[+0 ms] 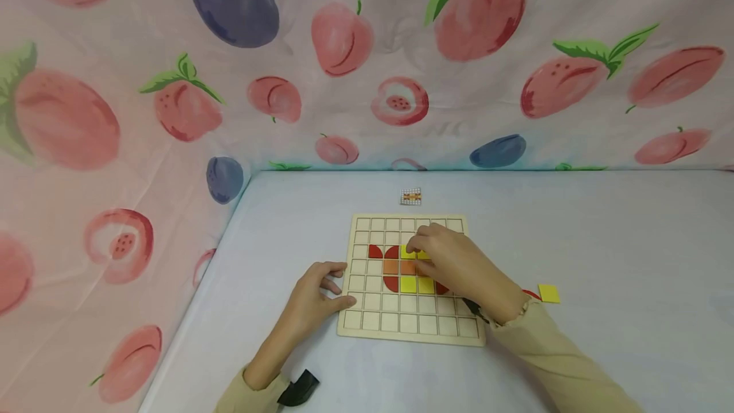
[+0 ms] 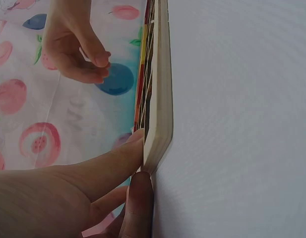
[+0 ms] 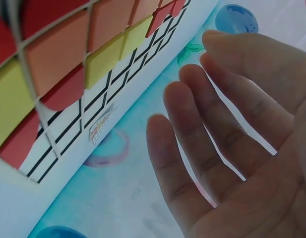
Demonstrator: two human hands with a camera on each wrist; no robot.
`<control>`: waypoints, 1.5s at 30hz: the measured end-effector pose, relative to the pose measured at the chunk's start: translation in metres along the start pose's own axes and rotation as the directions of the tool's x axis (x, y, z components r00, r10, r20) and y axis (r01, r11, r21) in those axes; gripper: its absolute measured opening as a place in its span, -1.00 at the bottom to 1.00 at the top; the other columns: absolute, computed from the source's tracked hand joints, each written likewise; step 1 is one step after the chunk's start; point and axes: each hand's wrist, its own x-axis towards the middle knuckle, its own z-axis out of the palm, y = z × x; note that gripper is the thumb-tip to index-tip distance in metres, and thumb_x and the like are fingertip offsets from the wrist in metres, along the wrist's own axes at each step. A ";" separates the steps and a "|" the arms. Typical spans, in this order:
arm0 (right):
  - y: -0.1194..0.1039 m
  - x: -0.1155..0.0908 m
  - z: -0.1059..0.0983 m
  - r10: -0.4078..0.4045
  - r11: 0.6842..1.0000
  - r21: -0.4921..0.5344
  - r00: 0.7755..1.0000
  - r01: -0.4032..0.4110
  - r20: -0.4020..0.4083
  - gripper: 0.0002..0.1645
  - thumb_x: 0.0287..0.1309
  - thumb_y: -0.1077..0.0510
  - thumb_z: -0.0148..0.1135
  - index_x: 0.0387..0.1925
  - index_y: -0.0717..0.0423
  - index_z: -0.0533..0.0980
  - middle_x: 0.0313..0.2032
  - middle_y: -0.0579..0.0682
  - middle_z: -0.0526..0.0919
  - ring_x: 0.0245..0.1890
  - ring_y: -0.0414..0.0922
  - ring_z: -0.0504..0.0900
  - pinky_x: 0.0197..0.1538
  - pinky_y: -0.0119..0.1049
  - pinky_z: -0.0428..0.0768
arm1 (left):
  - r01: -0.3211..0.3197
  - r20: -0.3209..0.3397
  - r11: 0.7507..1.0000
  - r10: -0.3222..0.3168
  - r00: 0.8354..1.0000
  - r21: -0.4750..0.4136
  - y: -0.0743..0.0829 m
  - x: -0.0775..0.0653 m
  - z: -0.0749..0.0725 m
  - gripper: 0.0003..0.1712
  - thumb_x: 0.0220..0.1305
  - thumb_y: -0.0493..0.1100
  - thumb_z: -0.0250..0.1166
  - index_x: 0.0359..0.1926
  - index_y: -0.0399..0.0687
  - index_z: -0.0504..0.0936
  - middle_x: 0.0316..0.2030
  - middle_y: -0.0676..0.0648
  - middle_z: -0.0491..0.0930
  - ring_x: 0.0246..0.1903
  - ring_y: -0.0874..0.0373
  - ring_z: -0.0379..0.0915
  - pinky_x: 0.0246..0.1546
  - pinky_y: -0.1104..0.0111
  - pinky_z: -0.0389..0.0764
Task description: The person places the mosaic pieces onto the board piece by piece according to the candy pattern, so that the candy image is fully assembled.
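Observation:
A wooden grid board (image 1: 395,322) lies flat on the table. My left hand (image 1: 312,295) is at its left edge, thumb on the top face and a fingertip against the side in the left wrist view. Red quarter-round pieces (image 1: 392,283), orange squares (image 1: 390,267) and yellow squares (image 1: 408,285) fill some middle cells. Over the right part of these pieces hovers my right hand (image 1: 450,260), hiding several cells. Its fingers (image 3: 212,134) are spread and loosely bent in the right wrist view, with nothing seen held.
Beyond the board lies a small printed card (image 1: 410,196) with a grid pattern. A loose yellow square (image 1: 548,293) and a red piece (image 1: 532,294) lie to the right, partly behind the right forearm. A fruit-printed cloth (image 1: 344,101) borders the table (image 1: 631,241) at the back and left.

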 end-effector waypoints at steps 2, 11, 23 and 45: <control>0.001 -0.003 -0.001 0.002 1.000 -0.006 1.000 -0.002 -0.005 -0.78 0.11 0.17 0.45 -0.18 0.12 0.68 -0.22 -0.04 0.66 -0.20 -0.11 0.59 -0.15 -0.20 0.63 | 0.004 0.001 1.000 -0.004 1.000 -0.001 -0.001 0.000 0.000 -0.32 -0.03 -0.27 0.58 0.18 -0.15 0.57 -0.05 -0.06 0.55 -0.24 0.18 0.50 -0.25 0.40 0.55; 0.004 -0.017 -0.005 -0.006 0.999 -0.045 0.999 0.004 -0.045 -0.81 0.10 0.11 0.48 -0.25 0.07 0.69 -0.29 -0.09 0.64 -0.27 -0.16 0.54 -0.18 -0.24 0.62 | 0.001 -0.008 1.000 -0.001 1.000 0.008 -0.001 -0.001 -0.001 -0.32 -0.02 -0.27 0.58 0.18 -0.16 0.57 -0.05 -0.06 0.55 -0.24 0.19 0.50 -0.26 0.42 0.55; 0.016 -0.038 -0.010 -0.020 0.995 -0.102 0.998 0.013 -0.066 -0.82 0.04 0.15 0.51 -0.29 0.07 0.69 -0.33 -0.11 0.62 -0.30 -0.19 0.51 -0.21 -0.26 0.62 | 0.011 -0.007 1.000 -0.011 1.000 0.005 0.000 -0.002 -0.003 -0.32 -0.02 -0.26 0.58 0.18 -0.15 0.57 -0.05 -0.06 0.55 -0.24 0.18 0.49 -0.26 0.41 0.55; 0.052 -0.075 -0.017 0.031 0.991 -0.132 0.999 -0.037 -0.045 -0.78 -0.02 0.24 0.52 -0.26 0.07 0.70 -0.28 -0.11 0.66 -0.24 -0.13 0.59 -0.18 -0.18 0.66 | 0.014 0.000 1.000 -0.014 1.000 0.006 0.002 0.000 0.000 -0.33 -0.01 -0.27 0.57 0.17 -0.16 0.57 -0.05 -0.06 0.55 -0.23 0.18 0.49 -0.28 0.43 0.55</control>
